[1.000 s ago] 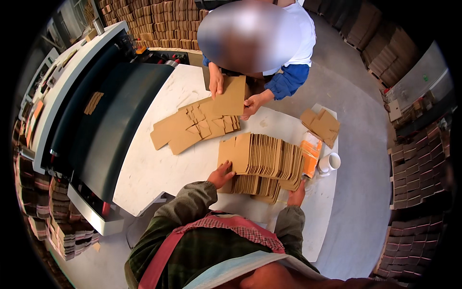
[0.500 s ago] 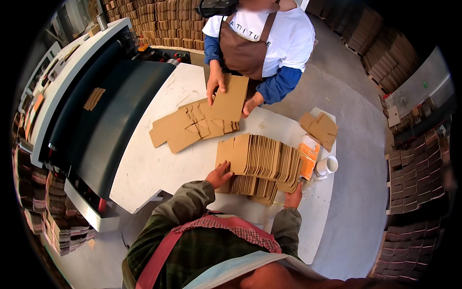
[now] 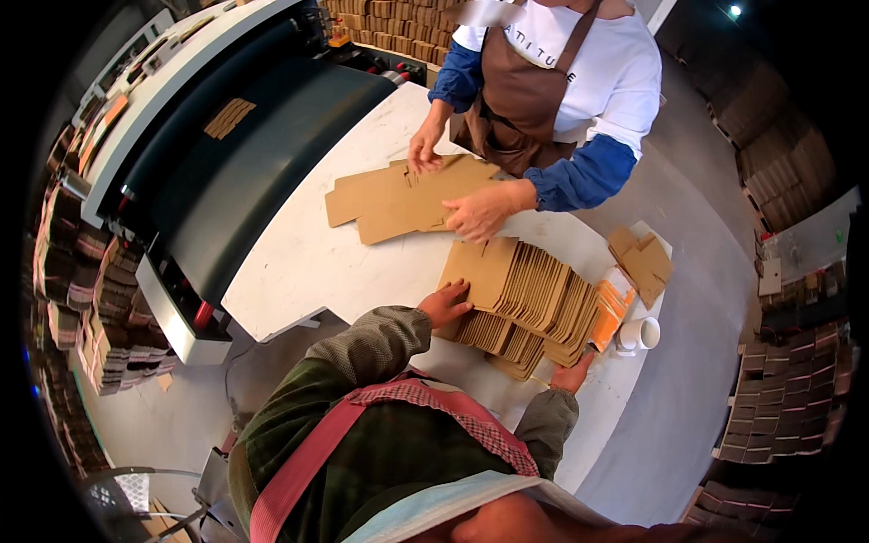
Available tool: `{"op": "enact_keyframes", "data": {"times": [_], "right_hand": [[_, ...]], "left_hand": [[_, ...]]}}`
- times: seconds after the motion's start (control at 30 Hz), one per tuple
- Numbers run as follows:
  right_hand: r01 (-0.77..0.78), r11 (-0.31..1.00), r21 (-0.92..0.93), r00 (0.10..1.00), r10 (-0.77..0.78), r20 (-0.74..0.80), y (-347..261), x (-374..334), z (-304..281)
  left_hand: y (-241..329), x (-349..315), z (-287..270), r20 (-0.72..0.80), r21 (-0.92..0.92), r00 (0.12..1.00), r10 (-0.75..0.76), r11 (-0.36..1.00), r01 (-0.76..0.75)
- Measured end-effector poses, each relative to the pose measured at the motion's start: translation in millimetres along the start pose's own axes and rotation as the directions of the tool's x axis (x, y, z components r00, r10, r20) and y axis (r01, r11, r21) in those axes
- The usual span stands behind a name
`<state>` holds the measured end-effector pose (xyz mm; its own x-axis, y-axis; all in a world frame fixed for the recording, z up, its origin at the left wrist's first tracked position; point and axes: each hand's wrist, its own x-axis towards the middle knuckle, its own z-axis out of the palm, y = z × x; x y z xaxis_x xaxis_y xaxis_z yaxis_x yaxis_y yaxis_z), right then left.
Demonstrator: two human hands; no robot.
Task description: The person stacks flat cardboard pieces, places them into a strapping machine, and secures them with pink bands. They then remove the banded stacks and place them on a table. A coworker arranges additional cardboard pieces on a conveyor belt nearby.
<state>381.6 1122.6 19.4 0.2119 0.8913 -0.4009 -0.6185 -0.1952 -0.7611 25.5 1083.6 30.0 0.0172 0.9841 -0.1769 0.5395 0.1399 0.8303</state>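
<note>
A leaning row of folded brown cardboard boxes (image 3: 534,294) lies on the white table in front of me. My left hand (image 3: 445,304) presses on its left end, fingers against the front piece. At the lower right end my right hand (image 3: 572,372) grips the row, its fingertips partly hidden by the cardboard. The row is held between both hands, with a second layer of pieces showing below the upper one. Across the table, a co-worker's hands (image 3: 493,210) are over flat cardboard blanks (image 3: 389,201), one hand spread on top.
A machine with a dark conveyor belt (image 3: 262,181) stands at the left, a small cardboard piece (image 3: 229,119) on it. By the table's (image 3: 281,281) right edge are an orange-and-white packet (image 3: 612,312), a white cup (image 3: 639,334) and loose cardboard (image 3: 643,262). Cardboard stacks (image 3: 778,398) line the floor.
The view has shifted, moving the scene rightward in the picture. The co-worker has lowered the raised cardboard piece onto the blanks. My hands keep their places on the row.
</note>
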Motion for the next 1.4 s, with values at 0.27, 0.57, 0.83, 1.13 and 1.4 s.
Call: {"op": "enact_keyframes", "data": {"times": [0.27,0.57,0.83,1.13,1.4], "right_hand": [[0.014,1.000,0.002,0.999,-0.014,0.051,0,0,-2],[-0.023,1.000,0.001,1.000,0.023,0.003,-1,4,-2],[-0.002,1.000,0.002,0.997,0.003,-0.079,-1,8,-2],[0.043,0.997,-0.063,0.986,-0.053,-0.159,0,-2,13],[0.064,0.981,-0.185,0.975,-0.101,-0.198,2,-12,23]], "left_hand": [[8,-1,-4,-0.042,-0.018,0.999,0.027,0.999,-0.028],[46,-33,8,0.075,0.212,0.988,0.138,0.966,-0.151],[42,-72,-115,-0.054,-0.690,0.998,0.022,0.722,-0.053],[-27,32,-35,-0.028,-0.557,0.979,-0.201,0.817,0.152],[29,33,-38,0.074,-0.004,0.981,-0.180,0.983,0.181]]}}
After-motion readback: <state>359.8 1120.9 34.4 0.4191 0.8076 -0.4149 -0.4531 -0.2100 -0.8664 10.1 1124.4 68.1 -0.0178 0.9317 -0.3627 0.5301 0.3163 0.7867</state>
